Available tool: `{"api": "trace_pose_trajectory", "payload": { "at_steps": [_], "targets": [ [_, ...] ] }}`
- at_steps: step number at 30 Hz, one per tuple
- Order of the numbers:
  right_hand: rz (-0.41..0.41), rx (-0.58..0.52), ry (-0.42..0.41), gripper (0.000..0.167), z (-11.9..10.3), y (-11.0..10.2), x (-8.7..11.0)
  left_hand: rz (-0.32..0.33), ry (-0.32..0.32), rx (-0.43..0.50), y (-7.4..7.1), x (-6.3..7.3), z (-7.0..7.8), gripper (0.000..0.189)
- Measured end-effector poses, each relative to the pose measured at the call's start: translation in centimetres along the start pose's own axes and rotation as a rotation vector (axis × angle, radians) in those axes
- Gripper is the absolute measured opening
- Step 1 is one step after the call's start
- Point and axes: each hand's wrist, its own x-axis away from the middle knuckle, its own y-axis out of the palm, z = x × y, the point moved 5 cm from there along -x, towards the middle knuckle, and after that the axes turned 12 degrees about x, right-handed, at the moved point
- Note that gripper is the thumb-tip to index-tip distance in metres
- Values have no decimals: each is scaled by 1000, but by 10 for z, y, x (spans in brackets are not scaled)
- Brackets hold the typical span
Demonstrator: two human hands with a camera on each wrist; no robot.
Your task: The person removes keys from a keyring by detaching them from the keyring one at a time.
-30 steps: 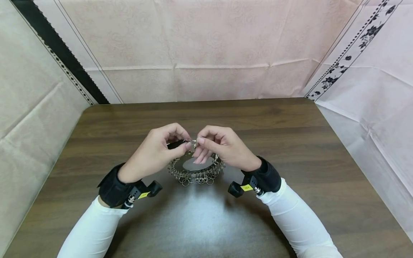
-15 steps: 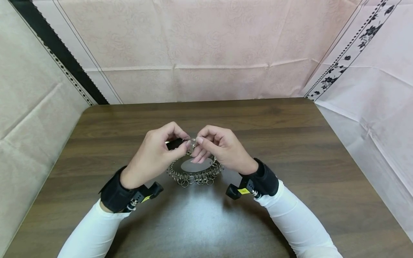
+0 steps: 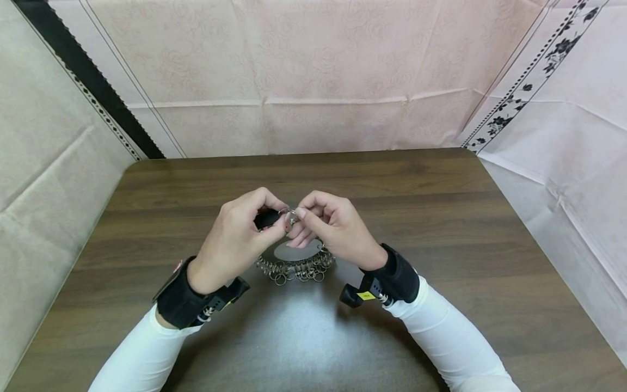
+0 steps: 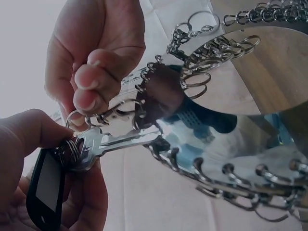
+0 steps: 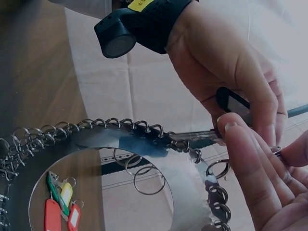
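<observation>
In the head view my left hand [image 3: 237, 226] and right hand [image 3: 335, 228] meet at the far rim of a shiny metal ring-shaped holder [image 3: 294, 268], hung all round with clips and split rings. My left thumb and fingers pinch a silver key [image 4: 127, 141] by its head, its blade pointing toward the holder. Small rings join the key to a black key tag [image 4: 46, 192] with a pale label. My right thumb and fingertips pinch a split ring [image 4: 71, 117], which a short clasp links to the holder. The right fingers partly hide the key in the right wrist view.
Through the holder's round opening show red [image 5: 53, 216], green [image 5: 58, 195] and yellow [image 5: 66, 193] key tags. Loose split rings [image 5: 149, 180] hang there too. The wooden table [image 3: 416, 228] is walled by pale cloth [image 3: 303, 65]. Each wrist wears a black camera strap [image 3: 181, 299].
My left wrist has turned slightly, so more of the black tag shows. The right wrist has shifted a little to the left and down. Both hands keep their pinch near the same spot.
</observation>
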Motion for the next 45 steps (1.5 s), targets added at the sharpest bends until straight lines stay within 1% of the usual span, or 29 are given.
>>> {"api": "trace_pose_trajectory", "payload": {
  "at_steps": [6,11,12,15,18,19,22,26,29,32,35,38,41,45],
  "targets": [
    [2,-19,-28,12,0,0,0,27,50,12,2,1,3,11],
    [-27,-63,-65,10,-1,-1,0,51,95,72,1,0,1,15],
    [-39,-74,-66,12,-1,-1,0,54,105,87,1,0,1,15],
    [-77,-98,-48,24,1,-2,-1,52,123,133,1,-1,-1,17],
    [-111,-74,-29,32,3,-3,-1,43,139,157,0,-1,-1,19],
    [-116,-60,-22,32,2,-3,-2,40,145,161,1,-1,-1,19],
    [-124,-22,-12,22,2,-5,-3,35,159,162,0,-1,0,21],
    [-154,-41,34,12,2,-7,-3,21,156,167,-1,0,0,15],
    [-215,-69,97,10,5,-7,-2,6,152,184,-1,1,1,14],
    [-282,-63,137,8,6,-8,-1,-10,171,191,-1,1,3,20],
    [-327,-24,120,6,6,-11,0,-29,182,194,-1,1,4,22],
    [-344,13,77,6,4,-13,1,-37,186,195,-1,0,5,22],
    [-324,30,47,6,2,-15,1,-34,195,178,-3,-1,4,22],
    [-275,23,34,5,1,-16,1,-46,203,157,-4,-3,3,22]
  ]
}}
